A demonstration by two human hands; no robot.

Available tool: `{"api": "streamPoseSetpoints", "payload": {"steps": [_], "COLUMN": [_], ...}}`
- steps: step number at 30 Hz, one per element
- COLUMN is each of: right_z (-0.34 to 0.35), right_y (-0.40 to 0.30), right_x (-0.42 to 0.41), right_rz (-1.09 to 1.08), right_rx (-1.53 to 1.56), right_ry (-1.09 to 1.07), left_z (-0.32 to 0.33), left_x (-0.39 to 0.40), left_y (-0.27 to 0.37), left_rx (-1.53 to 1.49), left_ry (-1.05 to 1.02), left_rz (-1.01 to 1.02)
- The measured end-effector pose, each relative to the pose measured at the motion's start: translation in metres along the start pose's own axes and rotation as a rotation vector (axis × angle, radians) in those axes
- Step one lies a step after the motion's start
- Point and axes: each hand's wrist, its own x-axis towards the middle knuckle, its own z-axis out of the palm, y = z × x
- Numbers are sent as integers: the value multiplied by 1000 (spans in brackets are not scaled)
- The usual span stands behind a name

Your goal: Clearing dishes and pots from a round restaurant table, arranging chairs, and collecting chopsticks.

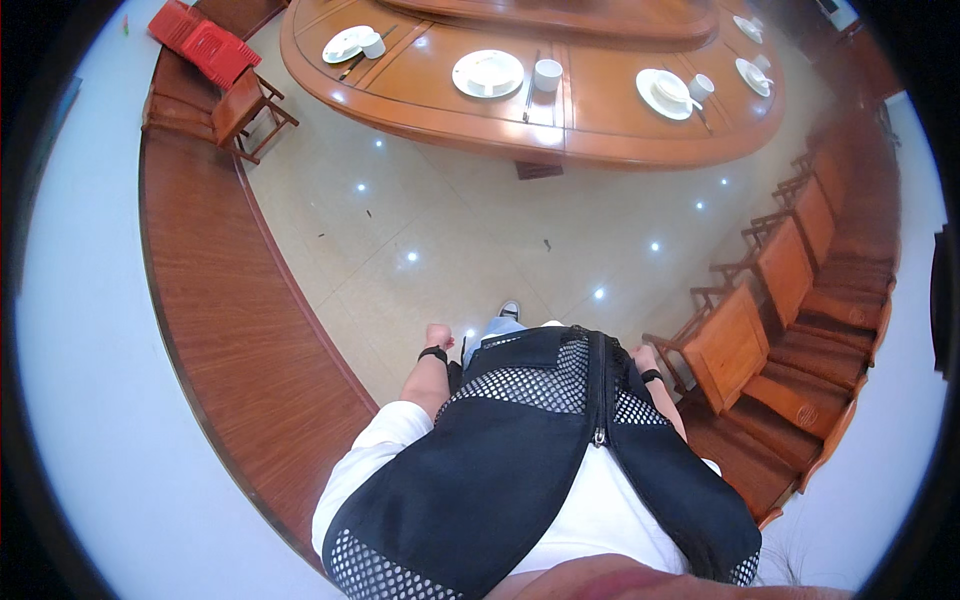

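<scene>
Both arms hang at my sides, each with a dark wristband. My left hand (441,336) is over the tiled floor beside my jeans, its fingers curled; whether it holds anything I cannot tell. My right hand (643,357) is next to the nearest wooden chair (726,349), partly hidden by my black mesh vest (495,427); contact with the chair is unclear. Ahead stands a round wooden table (435,135) with several place settings, among them a white plate with a bowl (487,73), a white cup (548,75) and dark chopsticks (530,94).
Several wooden chairs line the right wall. At the upper left, red plastic crates (217,52) rest near another wooden chair (240,105). Dark wood panelling (217,285) runs along the left wall. Small dark scraps (547,244) lie on the glossy tiled floor (465,217).
</scene>
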Motion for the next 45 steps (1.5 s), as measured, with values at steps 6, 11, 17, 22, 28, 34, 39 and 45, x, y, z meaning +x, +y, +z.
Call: {"api": "streamPoseSetpoints", "payload": {"steps": [6,11,17,22,28,34,39,45], "right_z": [-39,-32,-8,16,23,28,31,82], "right_y": [-49,-72,-104,-141,-187,-264,-411,-518], "right_x": [-53,-27,17,34,45,65,27,75], "right_rz": [64,-103,-113,-75,-206,-273,-314,-665], "right_rx": [68,-23,-110,-146,-299,-256,-267,-277], "right_ry": [-30,-104,-141,-133,-197,-213,-396,-390], "left_z": [22,-6,-38,-59,-89,-100,-109,-130], "left_x": [15,18,23,53,17,-13,3,85], "left_y": [15,0,-17,-57,-70,-87,-86,-35], "left_rx": [-11,-146,-323,-356,-419,-327,-180,170], "left_ry": [-73,-30,-27,36,61,81,62,-8], "left_rz": [54,26,21,77,-7,-32,11,174]}}
